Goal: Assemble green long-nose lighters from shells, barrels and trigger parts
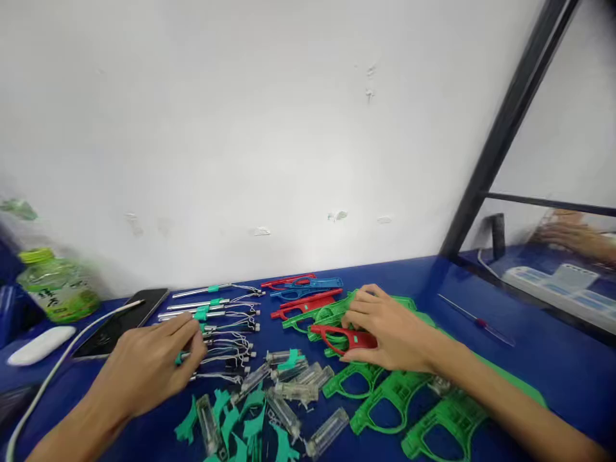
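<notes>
My left hand point(154, 362) is over the near end of a row of thin metal tubes point(195, 314) with teal collars and wires. Its fingers are curled in a pinch; a bit of teal shows between thumb and fingers, and what they grip is partly hidden. My right hand point(380, 324) is closed on a red plastic toy gun shell point(337, 333), above a group of green toy gun shells point(389, 398). Clear plastic cylinders point(327, 433) and teal trigger pieces point(231, 417) lie in a loose pile between the hands.
Red and blue shells point(308, 287) lie by the wall. At left are a phone point(125, 317), a white cable point(52, 375), a white mouse point(41, 345) and a bottle point(58, 289). At right are a screwdriver point(476, 319), a power strip point(563, 295) and another person's hand point(572, 234) beyond a dark frame.
</notes>
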Tool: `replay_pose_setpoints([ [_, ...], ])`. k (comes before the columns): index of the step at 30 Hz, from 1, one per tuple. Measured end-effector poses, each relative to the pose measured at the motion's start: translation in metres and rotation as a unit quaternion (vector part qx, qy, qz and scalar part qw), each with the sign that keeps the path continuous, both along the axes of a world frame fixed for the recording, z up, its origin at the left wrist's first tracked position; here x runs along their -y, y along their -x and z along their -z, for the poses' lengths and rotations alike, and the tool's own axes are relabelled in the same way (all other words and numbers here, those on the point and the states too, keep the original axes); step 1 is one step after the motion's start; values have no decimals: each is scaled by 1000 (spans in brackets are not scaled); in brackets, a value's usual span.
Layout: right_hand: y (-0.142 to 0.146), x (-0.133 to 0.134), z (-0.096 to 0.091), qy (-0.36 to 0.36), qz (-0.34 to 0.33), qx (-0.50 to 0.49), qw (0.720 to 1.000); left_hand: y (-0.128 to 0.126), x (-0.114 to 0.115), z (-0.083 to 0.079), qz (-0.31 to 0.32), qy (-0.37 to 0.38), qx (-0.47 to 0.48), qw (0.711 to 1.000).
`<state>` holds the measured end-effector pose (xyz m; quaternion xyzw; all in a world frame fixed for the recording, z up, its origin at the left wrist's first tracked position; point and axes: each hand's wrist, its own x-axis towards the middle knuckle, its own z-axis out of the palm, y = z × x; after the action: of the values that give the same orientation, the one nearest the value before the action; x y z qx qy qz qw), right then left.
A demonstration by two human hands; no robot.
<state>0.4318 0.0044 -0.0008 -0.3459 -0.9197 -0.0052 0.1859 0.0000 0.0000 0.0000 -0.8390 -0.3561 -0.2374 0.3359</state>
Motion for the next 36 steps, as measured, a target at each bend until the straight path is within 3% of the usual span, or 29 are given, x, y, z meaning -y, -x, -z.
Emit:
replay_pose_setpoints([
  [12, 5, 6, -1, 0, 82, -123, 989, 5, 2, 12, -28, 3, 6, 1000],
  [20, 4, -4, 9, 18, 117, -118, 986, 21, -7, 27, -81, 51, -18, 995],
  [30, -10, -28, 23, -89, 63, -70, 992, 26, -10, 33, -177, 123, -6, 976],
  [36, -11, -27, 19, -139, 57, -78, 986, 21, -4, 27, -179, 115, 24, 977],
])
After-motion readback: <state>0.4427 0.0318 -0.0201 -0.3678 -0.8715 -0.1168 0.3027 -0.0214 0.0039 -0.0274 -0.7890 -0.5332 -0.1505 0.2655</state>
